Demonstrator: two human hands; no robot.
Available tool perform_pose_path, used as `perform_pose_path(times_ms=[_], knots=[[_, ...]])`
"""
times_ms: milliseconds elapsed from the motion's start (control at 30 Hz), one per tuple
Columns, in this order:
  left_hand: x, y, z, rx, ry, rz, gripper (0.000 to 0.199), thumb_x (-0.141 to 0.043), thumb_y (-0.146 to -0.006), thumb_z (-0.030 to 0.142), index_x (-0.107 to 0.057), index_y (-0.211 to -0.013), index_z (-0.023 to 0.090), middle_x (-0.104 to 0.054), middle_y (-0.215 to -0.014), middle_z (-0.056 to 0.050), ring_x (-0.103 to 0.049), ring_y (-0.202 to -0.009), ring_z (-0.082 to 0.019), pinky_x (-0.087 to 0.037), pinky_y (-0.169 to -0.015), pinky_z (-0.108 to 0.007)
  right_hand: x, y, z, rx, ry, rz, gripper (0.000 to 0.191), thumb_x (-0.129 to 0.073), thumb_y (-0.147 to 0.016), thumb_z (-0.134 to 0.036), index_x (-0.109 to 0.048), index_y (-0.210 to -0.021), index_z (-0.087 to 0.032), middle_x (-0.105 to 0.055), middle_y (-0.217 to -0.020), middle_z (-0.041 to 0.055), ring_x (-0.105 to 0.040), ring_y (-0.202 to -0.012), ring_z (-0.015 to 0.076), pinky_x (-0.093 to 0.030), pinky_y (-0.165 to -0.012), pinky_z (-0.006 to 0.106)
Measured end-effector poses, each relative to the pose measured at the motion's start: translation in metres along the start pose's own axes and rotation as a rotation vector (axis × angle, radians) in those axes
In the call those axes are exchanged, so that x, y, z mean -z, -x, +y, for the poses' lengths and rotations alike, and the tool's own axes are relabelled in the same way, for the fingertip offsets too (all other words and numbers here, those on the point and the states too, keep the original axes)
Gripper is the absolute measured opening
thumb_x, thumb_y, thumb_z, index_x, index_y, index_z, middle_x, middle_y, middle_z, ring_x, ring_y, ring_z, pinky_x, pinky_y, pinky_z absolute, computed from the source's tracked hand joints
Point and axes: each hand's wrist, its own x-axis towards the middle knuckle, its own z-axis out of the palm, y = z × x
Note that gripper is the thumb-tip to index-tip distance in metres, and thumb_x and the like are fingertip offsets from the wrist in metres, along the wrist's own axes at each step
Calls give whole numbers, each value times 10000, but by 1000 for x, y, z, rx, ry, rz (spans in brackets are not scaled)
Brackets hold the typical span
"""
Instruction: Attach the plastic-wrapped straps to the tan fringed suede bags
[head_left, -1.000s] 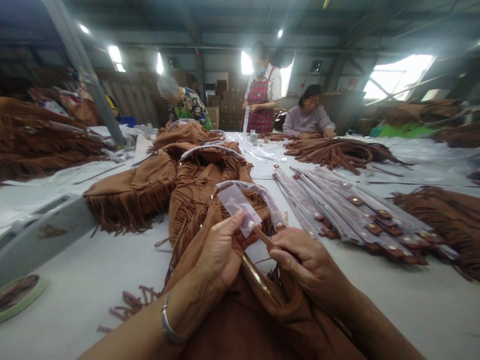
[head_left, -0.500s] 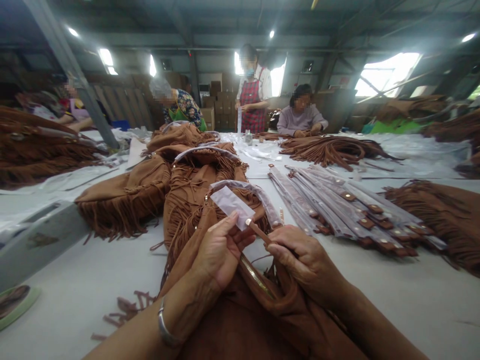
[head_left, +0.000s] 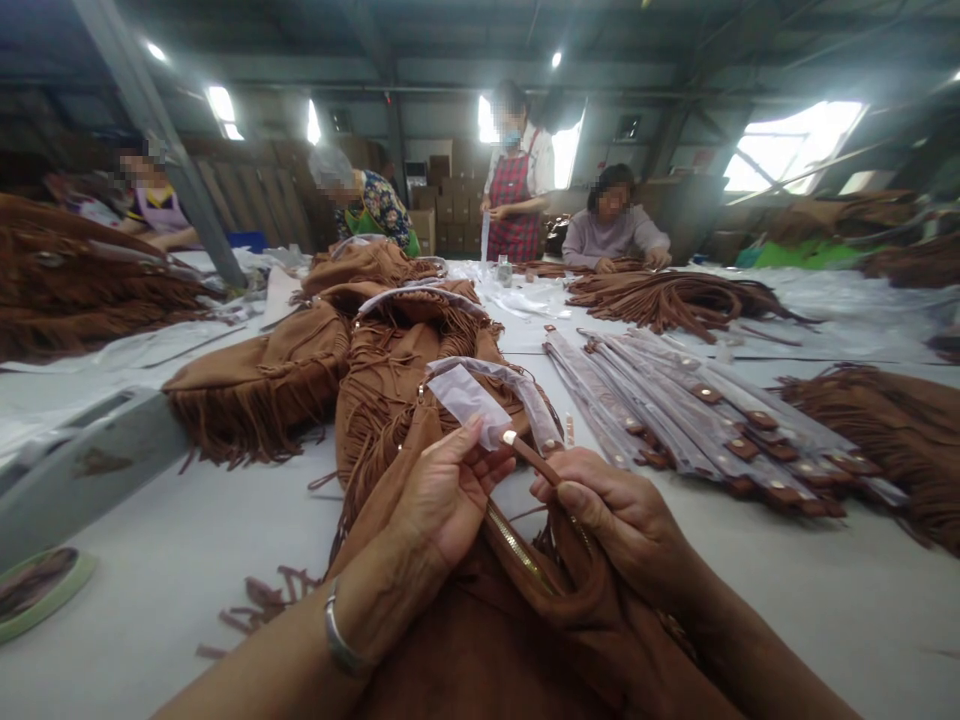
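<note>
A brown fringed bag (head_left: pixel 525 640) with a gold zipper lies open below my hands. My left hand (head_left: pixel 450 490), palm up, pinches a whitish translucent strip (head_left: pixel 466 398) between thumb and fingers. My right hand (head_left: pixel 619 505) is closed on a narrow brown strap (head_left: pixel 536 460), whose end with a shiny metal piece touches the strip beside my left fingertips. Just beyond my hands, another fringed bag has a wrapped handle (head_left: pixel 525 385). The inner fingers of my right hand are partly hidden.
Wrapped straps (head_left: pixel 660 410) lie right of centre, with loose brown strips (head_left: pixel 660 298) behind. More fringed bags (head_left: pixel 255 385) are on the left. A grey tray (head_left: pixel 97 460) and green dish (head_left: pixel 45 590) sit at left. Several people work across the table.
The view has shifted slightly, moving the scene a little to the right. My right thumb has slid along the brown strap, and more of the strap shows bent between my hands.
</note>
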Motion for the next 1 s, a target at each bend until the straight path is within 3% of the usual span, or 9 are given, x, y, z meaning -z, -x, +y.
perform_pose_path(times_ms=[300, 467, 700, 767, 867, 933, 1000], knots=[[2, 1, -4, 13, -61, 7, 79, -577, -811, 166, -637, -789, 120, -685, -861, -90, -648, -764, -161, -531, -702, -274, 1, -2, 0, -98, 93, -10, 289, -439, -917, -329, -619, -778, -150, -562, -779, 56, -517, -765, 178, -401, -707, 296], [3, 3, -9, 2, -163, -102, 148, -612, -793, 224, -662, -799, 85, -686, -847, -105, -644, -750, -168, -520, -723, -286, 2, -3, -1, -120, 148, -24, 305, -437, -918, -350, -628, -784, -154, -575, -784, 60, -516, -774, 180, -408, -725, 298], [2, 8, -13, -47, -370, -206, 167, -674, -744, 250, -659, -771, 87, -664, -758, -67, -588, -674, -111, -463, -665, -215, 3, -4, 4, -98, 239, -60, 278, -445, -914, -323, -632, -793, -156, -590, -775, 54, -530, -771, 177, -409, -732, 297], [2, 8, -15, -64, -389, -191, 153, -687, -727, 235, -662, -773, 92, -662, -756, -56, -580, -674, -103, -452, -667, -205, 8, -3, 4, -91, 261, -96, 219, -496, -891, -316, -640, -829, -164, -609, -850, 59, -544, -837, 183, -408, -778, 306], [4, 6, -20, -80, -393, -164, 162, -689, -720, 233, -674, -801, 93, -671, -792, -60, -580, -690, -103, -449, -685, -206, 21, -1, 3, -84, 370, -164, 182, -537, -863, -296, -658, -943, -185, -565, -1135, 93, -470, -1103, 235, -338, -948, 391], [4, 4, -23, -71, -398, -159, 180, -691, -718, 244, -678, -812, 91, -678, -804, -67, -584, -693, -105, -451, -692, -209, 32, 2, 6, -98, 417, -196, 224, -526, -861, -280, -641, -1036, -201, -504, -1247, 97, -389, -1208, 256, -276, -1009, 443], [2, 1, -25, -64, -386, -146, 187, -708, -699, 250, -678, -801, 97, -681, -792, -61, -590, -684, -105, -455, -686, -208, 43, 5, 15, -168, 370, -131, 350, -544, -849, -320, -556, -1182, -213, -472, -1288, 99, -386, -1220, 263, -288, -1012, 461]])
